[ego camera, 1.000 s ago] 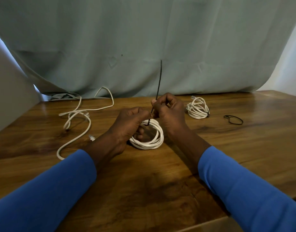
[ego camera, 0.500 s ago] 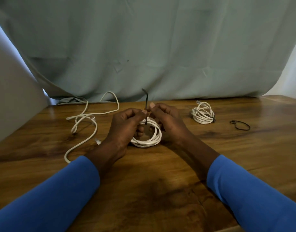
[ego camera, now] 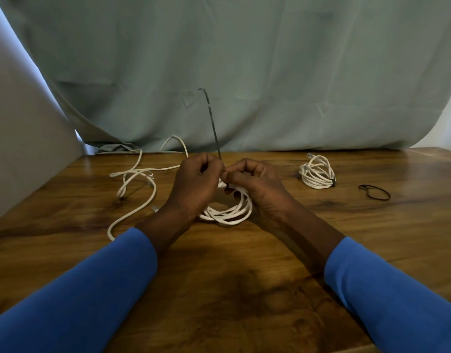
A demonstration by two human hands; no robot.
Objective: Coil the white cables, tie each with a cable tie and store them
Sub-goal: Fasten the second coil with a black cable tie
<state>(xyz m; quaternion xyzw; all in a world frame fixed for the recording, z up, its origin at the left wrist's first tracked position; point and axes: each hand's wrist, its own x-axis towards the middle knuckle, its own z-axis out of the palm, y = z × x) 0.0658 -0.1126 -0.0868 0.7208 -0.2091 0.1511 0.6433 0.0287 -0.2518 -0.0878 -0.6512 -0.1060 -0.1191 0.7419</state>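
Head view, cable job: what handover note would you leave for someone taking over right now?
Left hand pinches the cable tie by its tail; right hand pinches it at the middle coil.
Done: one tied coil lies at right on the table.
To do: cinch this tie, coil and tie the loose cable at left using the spare black tie, store all.

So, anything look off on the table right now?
Only the spare black cable tie at far right: it lies looped on itself around nothing. The loose white cable at left is sprawled, simply not coiled yet.
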